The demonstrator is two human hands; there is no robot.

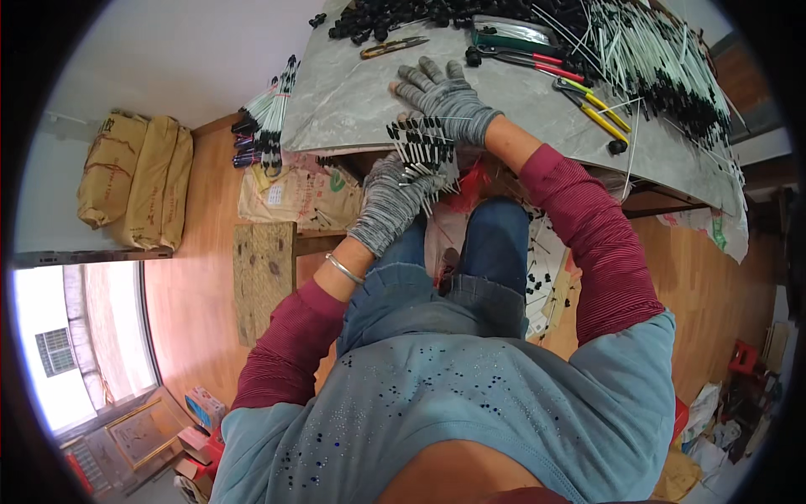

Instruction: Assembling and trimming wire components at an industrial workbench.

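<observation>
My left hand [389,200], in a grey knitted fingerless glove, is closed round a bundle of thin white rods with black tips [417,148] at the table's near edge. My right hand [449,102], gloved alike, lies on the grey table [340,109] just beyond the bundle, its fingers stretched and apart. Its palm side is hidden. Beyond it lies a pair of thread snips [393,47] with brassy handles. Right of that hand are red-handled pliers [537,61] and yellow-handled pliers [594,111].
A large heap of pale rods with black ends [663,67] covers the table's right side. Small black parts [395,15] are piled along the far edge. A wooden stool [264,281] stands left of my legs. Brown sacks [143,176] lean by the left wall.
</observation>
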